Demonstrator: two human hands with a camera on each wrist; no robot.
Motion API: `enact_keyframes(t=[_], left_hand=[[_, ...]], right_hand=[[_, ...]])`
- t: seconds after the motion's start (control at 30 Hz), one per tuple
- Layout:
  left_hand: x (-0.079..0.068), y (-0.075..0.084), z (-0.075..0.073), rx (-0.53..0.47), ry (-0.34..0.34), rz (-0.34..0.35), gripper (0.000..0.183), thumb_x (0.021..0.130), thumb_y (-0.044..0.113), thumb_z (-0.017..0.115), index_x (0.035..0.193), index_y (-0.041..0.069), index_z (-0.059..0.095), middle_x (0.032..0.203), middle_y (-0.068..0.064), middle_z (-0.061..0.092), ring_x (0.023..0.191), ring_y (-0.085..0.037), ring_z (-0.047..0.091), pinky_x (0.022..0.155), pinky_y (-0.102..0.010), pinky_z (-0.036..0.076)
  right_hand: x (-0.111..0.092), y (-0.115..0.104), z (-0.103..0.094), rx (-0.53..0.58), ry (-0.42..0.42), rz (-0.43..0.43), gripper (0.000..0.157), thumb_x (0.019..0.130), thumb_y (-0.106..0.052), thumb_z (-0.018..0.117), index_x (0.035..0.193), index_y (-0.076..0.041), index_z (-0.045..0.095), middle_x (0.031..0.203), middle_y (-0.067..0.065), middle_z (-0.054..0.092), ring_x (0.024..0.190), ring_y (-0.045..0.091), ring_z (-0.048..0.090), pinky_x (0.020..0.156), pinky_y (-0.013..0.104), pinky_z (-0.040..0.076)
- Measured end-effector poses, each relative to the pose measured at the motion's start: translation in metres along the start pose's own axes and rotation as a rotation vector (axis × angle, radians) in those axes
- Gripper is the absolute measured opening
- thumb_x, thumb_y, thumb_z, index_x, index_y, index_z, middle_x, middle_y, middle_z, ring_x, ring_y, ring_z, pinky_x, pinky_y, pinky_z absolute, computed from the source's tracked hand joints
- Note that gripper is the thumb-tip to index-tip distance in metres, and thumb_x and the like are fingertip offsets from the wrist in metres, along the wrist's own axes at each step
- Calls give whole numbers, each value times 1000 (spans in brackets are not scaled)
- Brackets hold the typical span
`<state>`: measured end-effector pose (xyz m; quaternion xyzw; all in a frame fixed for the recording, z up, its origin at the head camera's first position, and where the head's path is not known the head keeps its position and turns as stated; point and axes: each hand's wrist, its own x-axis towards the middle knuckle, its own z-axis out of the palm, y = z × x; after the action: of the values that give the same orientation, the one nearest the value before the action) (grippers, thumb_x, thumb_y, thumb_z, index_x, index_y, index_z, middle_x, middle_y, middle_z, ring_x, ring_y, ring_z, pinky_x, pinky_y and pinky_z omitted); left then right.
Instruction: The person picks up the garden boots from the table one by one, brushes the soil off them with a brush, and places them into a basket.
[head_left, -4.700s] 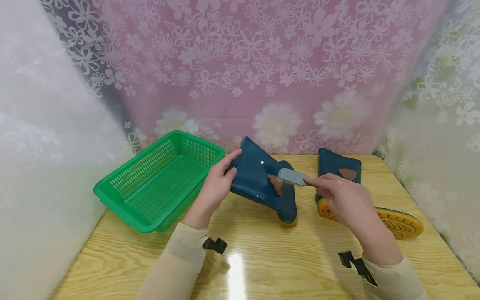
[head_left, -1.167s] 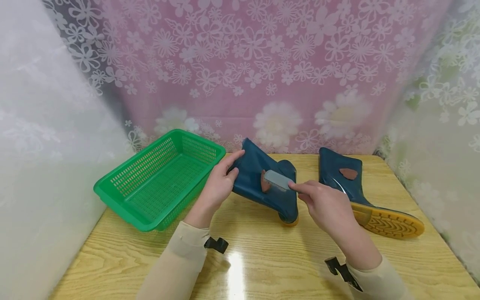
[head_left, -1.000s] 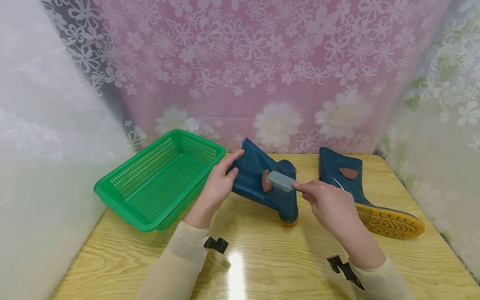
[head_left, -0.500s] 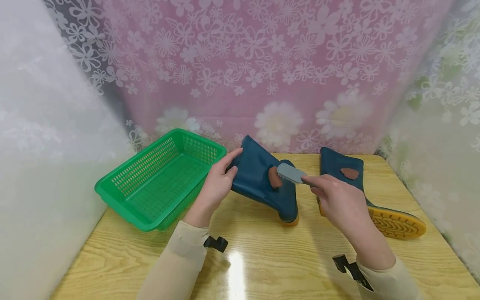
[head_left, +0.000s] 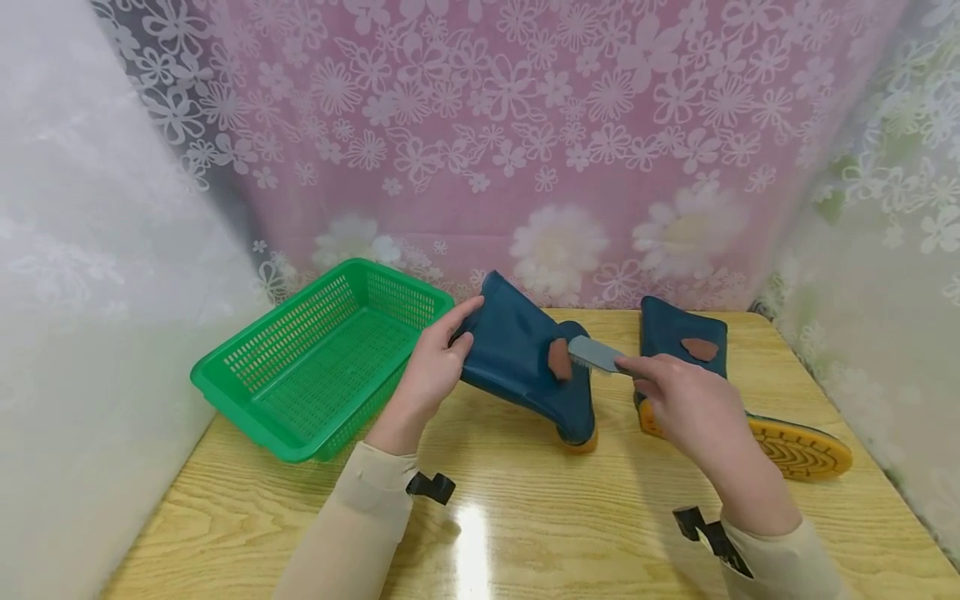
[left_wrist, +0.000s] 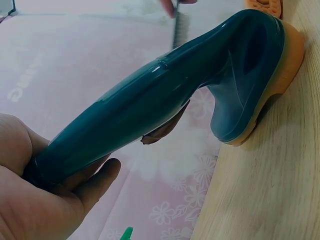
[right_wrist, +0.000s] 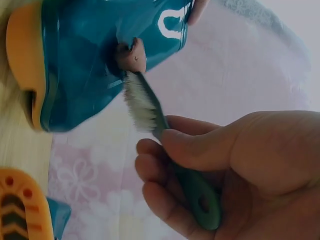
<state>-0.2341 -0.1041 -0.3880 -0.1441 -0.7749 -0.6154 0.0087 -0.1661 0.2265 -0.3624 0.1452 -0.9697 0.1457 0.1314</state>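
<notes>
My left hand (head_left: 435, 358) grips the top of a dark blue rubber rain boot (head_left: 510, 342), thumb on one side and fingers on the other. The boot is tilted, its yellow-soled heel low at the table. A brown clay-like patch (head_left: 559, 359) clings to the shaft near the ankle; one edge curls up in the right wrist view. My right hand (head_left: 693, 408) holds a grey-green scrubbing brush (head_left: 595, 353) by its handle, index finger along its back. In the right wrist view the white bristles (right_wrist: 138, 106) are right beside the patch (right_wrist: 132, 56).
A second blue boot (head_left: 660, 329) lies on its side at the right, yellow sole (head_left: 802, 448) towards me, with another brown patch (head_left: 699, 348) on its shaft. A green plastic basket (head_left: 300, 454) stands at the left of the wooden table (head_left: 525, 533). Floral curtains hang behind.
The brush has drawn back to the right, and the brown patch has slid along the shaft towards the ankle. The left hand and its boot have barely moved; the second boot stays put.
</notes>
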Motion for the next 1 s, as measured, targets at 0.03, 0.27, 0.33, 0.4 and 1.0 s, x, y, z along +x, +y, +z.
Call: enact_keyframes(t=[0.03,0.27,0.33,0.4,1.0], left_hand=[[0,0,0,-1,-2,-1,56,119,7,45,170,31,46,179,4,30,167,-24,24,105,-53,40],[0,0,0,-14,-1,-2,56,119,7,45,169,32,47,179,4,30,166,-24,26,101,-54,43],[0,0,0,-7,-1,-2,56,119,7,45,169,32,47,179,5,30,166,-25,25,105,-52,41],[1,0,0,-2,-1,-1,56,119,7,45,170,31,47,179,5,30,167,-26,25,106,-53,41],[-1,2,0,-5,-3,-4,56,119,7,45,170,31,47,179,4,31,167,-24,24,107,-52,41]], right_hand=[[0,3,-1,-9,-13,6,38,105,-7,75,142,-13,77,124,19,78,48,14,41,47,35,34],[2,16,-5,-38,-97,61,40,105,-5,74,144,-13,75,119,20,80,45,18,36,46,34,30],[3,18,-7,-37,-118,81,40,106,-5,73,145,-12,75,104,16,81,45,19,35,45,34,29],[3,20,-8,-42,-125,99,40,106,-4,72,145,-11,75,98,15,81,44,20,35,45,34,29],[1,16,-12,-42,-18,94,39,109,-7,69,147,-13,73,132,28,73,42,19,38,44,36,31]])
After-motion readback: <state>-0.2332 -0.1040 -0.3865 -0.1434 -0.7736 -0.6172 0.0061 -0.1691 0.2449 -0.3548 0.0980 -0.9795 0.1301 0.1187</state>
